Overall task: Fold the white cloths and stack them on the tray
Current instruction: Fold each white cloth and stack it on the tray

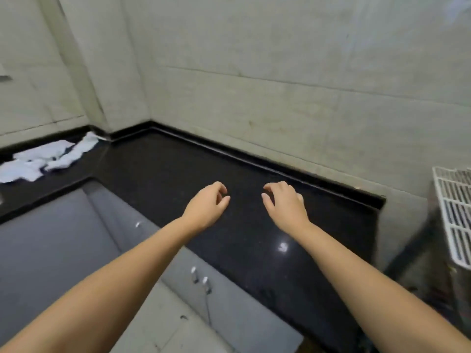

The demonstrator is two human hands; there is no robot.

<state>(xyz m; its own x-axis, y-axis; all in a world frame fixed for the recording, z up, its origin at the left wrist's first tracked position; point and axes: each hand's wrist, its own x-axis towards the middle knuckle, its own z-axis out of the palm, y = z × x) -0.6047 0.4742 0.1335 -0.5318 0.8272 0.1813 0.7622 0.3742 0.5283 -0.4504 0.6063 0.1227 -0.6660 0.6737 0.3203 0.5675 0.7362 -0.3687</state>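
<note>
A heap of crumpled white cloths (48, 156) lies on the black counter (178, 169) at the far left, near the corner of the wall. My left hand (207, 203) hovers over the middle of the counter with loosely curled fingers and holds nothing. My right hand (284, 202) hovers beside it, a short gap between them, fingers also loosely curled and holding nothing. Both hands are far to the right of the cloths. No tray is in view.
The L-shaped counter runs along tiled walls (254, 72). Grey cabinet doors with small handles (201, 278) lie below its front edge. A white wire rack (456, 215) stands at the right edge, past the counter's end.
</note>
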